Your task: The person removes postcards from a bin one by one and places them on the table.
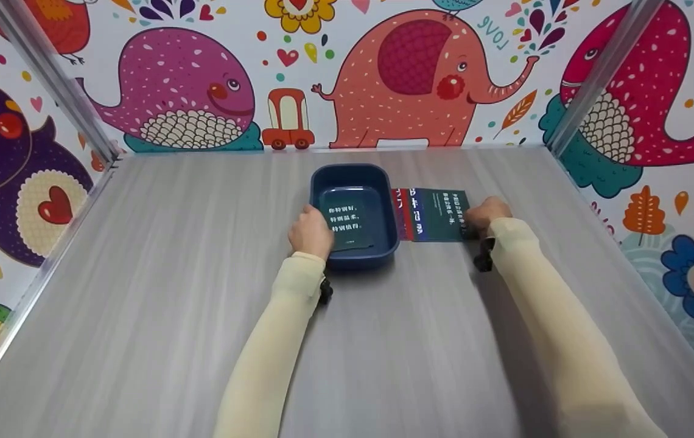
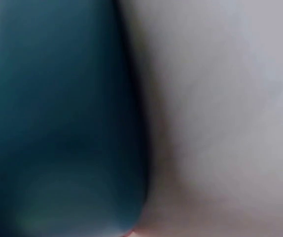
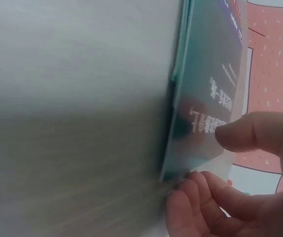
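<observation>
A dark blue plastic basin (image 1: 353, 263) stands on the table. Inside it lies a dark green card (image 1: 350, 234) printed with white characters. My left hand (image 1: 311, 234) grips the basin's left rim, fingers curled at the edge; the left wrist view is filled by the basin's blurred wall (image 2: 57, 118). To the right of the basin, overlapping cards lie on the table: a red one (image 1: 405, 213), a blue one (image 1: 417, 213) and a green one (image 1: 444, 219) on top. My right hand (image 1: 488, 216) pinches the green card's right end, thumb over its face and fingers curled at its edge (image 3: 163, 173).
The grey wood-grain table (image 1: 170, 274) reaches back to a wall panel (image 1: 298, 61) printed with cartoon animals. Metal posts (image 1: 602, 79) rise at the back corners, and printed side panels (image 1: 688, 201) border the table left and right.
</observation>
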`<state>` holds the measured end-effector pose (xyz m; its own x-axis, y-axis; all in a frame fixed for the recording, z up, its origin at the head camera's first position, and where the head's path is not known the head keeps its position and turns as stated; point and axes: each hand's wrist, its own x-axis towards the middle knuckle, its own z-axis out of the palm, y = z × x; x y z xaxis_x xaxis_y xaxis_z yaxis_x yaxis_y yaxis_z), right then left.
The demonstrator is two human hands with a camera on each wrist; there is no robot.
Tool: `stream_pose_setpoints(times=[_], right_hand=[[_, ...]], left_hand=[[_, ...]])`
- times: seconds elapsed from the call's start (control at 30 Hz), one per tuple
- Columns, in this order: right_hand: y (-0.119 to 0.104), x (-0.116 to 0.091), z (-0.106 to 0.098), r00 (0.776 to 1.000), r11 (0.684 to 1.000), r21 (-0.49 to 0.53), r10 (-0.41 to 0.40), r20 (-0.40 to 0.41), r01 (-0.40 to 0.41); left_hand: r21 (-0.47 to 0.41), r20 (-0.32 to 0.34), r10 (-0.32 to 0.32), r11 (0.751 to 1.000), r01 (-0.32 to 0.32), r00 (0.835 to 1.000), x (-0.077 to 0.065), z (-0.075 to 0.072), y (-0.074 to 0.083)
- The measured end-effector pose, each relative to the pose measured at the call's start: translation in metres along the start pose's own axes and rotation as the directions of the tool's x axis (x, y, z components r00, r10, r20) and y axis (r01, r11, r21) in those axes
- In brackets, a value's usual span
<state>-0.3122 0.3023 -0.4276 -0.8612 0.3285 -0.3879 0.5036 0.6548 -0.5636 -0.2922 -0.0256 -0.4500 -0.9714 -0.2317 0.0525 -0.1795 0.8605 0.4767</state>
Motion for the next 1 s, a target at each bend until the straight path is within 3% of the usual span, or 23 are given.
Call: stream_pose_setpoints(times=[0.13,0.23,0.33,0.4,0.5,0.57,0.77,0.83,0.93,1.0], right_hand=[[-0.006,-0.003,-0.002,1.000,0.999,0.036,0.016,-0.021,-0.015],[-0.015,-0.006,0.000,0.998,0.998,0.053,-0.014,-0.061,0.018],[-0.027,-0.006,0.009,0.987,0.994,0.034,-0.102,-0.123,0.107],[-0.037,-0.007,0.019,0.969,0.981,0.026,-0.188,-0.163,0.195],[-0.052,-0.014,0.042,0.915,0.927,0.077,-0.344,-0.211,0.366],[-0.061,-0.023,0.060,0.864,0.870,0.111,-0.448,-0.228,0.481],[-0.079,-0.056,0.102,0.685,0.674,0.138,-0.688,-0.240,0.726],[-0.082,-0.063,0.110,0.637,0.631,0.107,-0.736,-0.229,0.768],[-0.085,-0.069,0.119,0.607,0.612,0.040,-0.771,-0.193,0.790],[-0.085,-0.072,0.124,0.607,0.618,-0.022,-0.778,-0.164,0.786]], left_hand=[[0.004,-0.005,0.007,1.000,-0.007,1.000,-0.001,0.000,0.000],[0.002,0.000,0.001,1.000,-0.001,1.000,0.000,-0.001,0.000],[-0.008,0.009,-0.007,1.000,0.007,1.000,0.000,-0.001,0.000],[-0.010,0.017,-0.008,1.000,0.008,1.000,0.000,-0.001,0.000],[-0.006,0.014,-0.006,1.000,0.006,1.000,0.000,-0.001,0.000],[0.001,0.016,-0.006,1.000,0.006,1.000,0.000,-0.001,0.000],[-0.002,0.020,0.001,1.000,-0.001,1.000,0.001,-0.002,0.001],[0.000,0.024,-0.003,1.000,0.003,1.000,0.001,-0.002,0.002],[0.019,0.042,-0.019,1.000,0.018,0.999,0.002,-0.002,0.002],[0.033,0.058,-0.031,0.999,0.029,0.998,0.002,-0.001,0.002]])
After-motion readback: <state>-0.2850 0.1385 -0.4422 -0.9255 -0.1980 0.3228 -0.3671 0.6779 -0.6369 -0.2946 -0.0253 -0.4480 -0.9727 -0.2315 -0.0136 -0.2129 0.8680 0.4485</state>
